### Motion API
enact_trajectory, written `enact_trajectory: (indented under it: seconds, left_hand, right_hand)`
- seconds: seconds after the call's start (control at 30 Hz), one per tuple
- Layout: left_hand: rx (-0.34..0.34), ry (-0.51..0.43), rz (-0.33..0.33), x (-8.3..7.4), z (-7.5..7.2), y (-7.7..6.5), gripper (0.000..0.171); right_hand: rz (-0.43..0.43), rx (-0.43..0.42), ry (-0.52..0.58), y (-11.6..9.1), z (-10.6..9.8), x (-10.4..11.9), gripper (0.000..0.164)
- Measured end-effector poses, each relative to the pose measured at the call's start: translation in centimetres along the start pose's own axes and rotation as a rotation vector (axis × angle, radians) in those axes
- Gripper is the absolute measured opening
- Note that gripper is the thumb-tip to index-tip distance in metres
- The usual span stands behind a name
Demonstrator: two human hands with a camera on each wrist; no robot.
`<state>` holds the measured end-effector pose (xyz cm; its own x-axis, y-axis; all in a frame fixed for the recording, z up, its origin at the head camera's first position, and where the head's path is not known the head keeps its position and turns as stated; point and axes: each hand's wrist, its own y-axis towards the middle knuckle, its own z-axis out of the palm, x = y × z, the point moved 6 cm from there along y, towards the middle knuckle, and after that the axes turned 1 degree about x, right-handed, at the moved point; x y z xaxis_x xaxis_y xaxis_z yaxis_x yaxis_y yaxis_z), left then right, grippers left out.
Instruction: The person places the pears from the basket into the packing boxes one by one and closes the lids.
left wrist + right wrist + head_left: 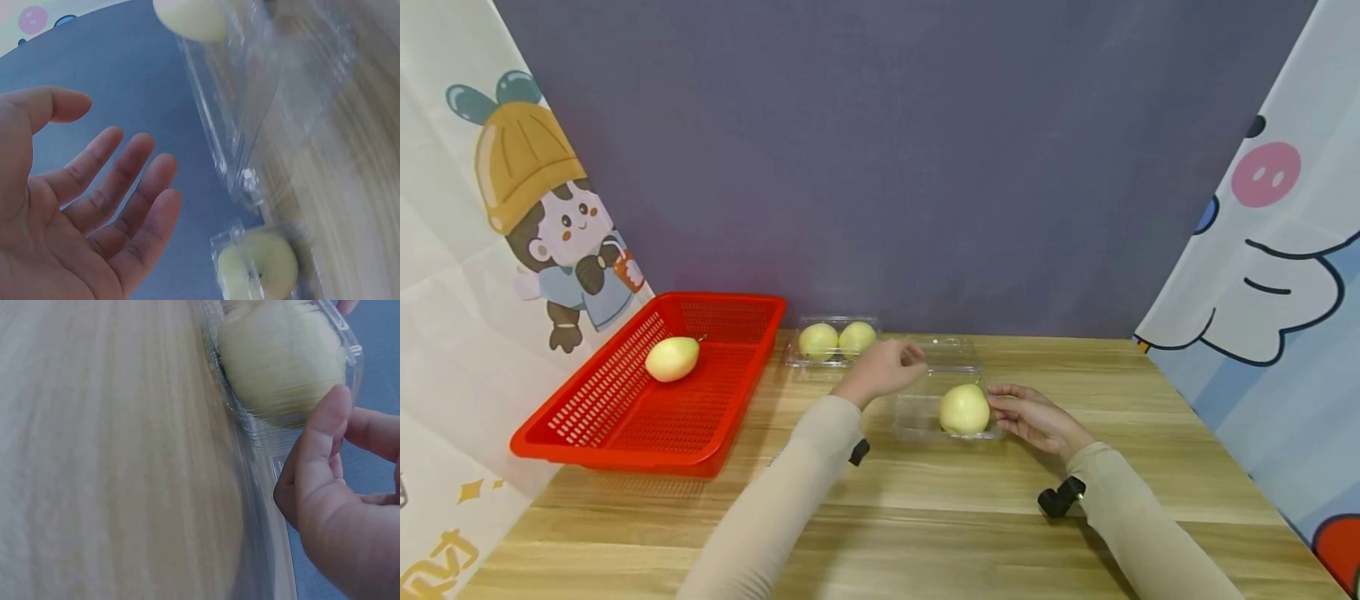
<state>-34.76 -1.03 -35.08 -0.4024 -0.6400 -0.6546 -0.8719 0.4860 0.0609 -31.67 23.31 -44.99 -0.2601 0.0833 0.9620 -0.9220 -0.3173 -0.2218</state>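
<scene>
A yellow pear (964,409) with its stem up sits in the right part of an open clear plastic container (917,417). At that container's right end my right hand (1033,419) grips the rim, its thumb against the wall beside the pear in the right wrist view. My left hand (886,371) is raised above the container's left side, holding nothing; its fingers are loosely bent and spread in the left wrist view. Behind it, a second clear container (795,357) holds two more pears (838,339), also seen at the bottom of the left wrist view.
A red plastic basket (730,417) with slotted walls stands at the left, with one pear (672,359) lying in it. The wooden table (925,533) ends at a dark grey backdrop (910,167). Cartoon-printed sheets (460,317) flank both sides.
</scene>
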Motion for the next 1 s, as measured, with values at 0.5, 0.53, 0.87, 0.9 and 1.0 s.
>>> enact_trajectory:
  seconds: [0.5,0.53,0.87,0.9,1.0]
  left_hand:
    - [-0.088,0.113,-0.032,1.5,-4.4,0.2,0.029]
    - [-0.092,0.117,-0.039,1.7,-4.8,0.2,0.029]
    - [-0.146,0.123,-0.101,3.8,-8.7,-0.7,0.031]
    - [-0.152,0.125,-0.107,4.0,-9.1,-0.8,0.031]
    - [-0.165,0.122,-0.123,4.6,-10.2,-1.1,0.032]
  right_hand:
    - [0.005,0.008,-0.017,-0.1,0.1,0.2,0.042]
    - [0.004,0.01,-0.017,-0.1,0.1,0.3,0.041]
    - [-0.003,0.019,-0.024,0.0,0.0,0.2,0.043]
    - [-0.004,0.02,-0.025,0.0,0.0,0.2,0.043]
    - [-0.005,0.025,-0.027,0.1,0.0,0.2,0.043]
